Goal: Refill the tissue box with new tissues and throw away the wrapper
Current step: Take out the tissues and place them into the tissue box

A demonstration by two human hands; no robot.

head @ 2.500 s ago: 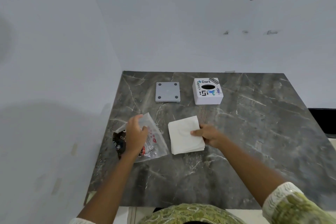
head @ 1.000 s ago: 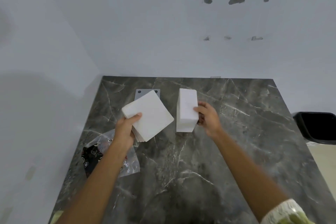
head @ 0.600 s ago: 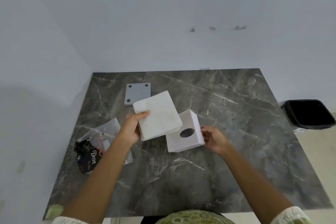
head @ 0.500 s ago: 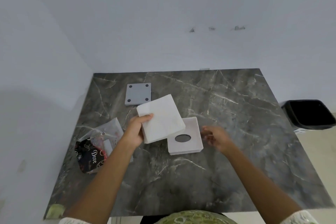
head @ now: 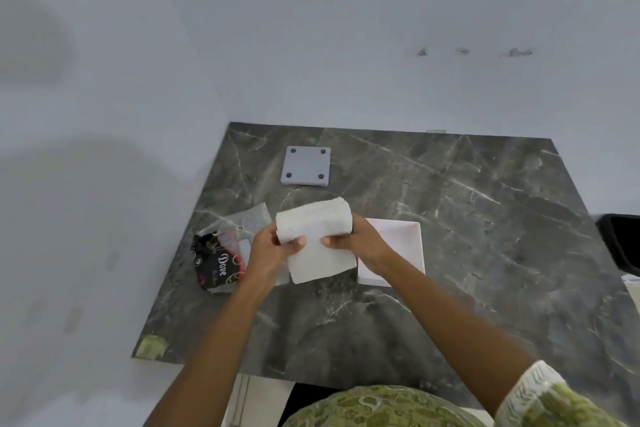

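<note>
A: Progress?

B: Partway. Both the left hand [head: 266, 248] and right hand [head: 360, 243] clasp the thick white stack of folded tissues [head: 317, 239], fingers wrapped round it, lifted above the dark marble table [head: 467, 253].

A: Containers?

B: The white square tissue box [head: 398, 248] lies open side up beside the stack, apparently empty. The crumpled clear-and-black plastic wrapper [head: 221, 253] lies emptied to the left, not binned.

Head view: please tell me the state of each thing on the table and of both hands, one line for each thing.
Tissue stack: held above the table, bent over at its far end.
Left hand: shut on the tissue stack.
Right hand: shut on the tissue stack.
Tissue box: on the table, open side up, looks empty.
Grey base plate: off the box, flat on the table.
Wrapper: opened, crumpled, not yet thrown away.
Black bin: beside the table, mostly out of frame.
</note>
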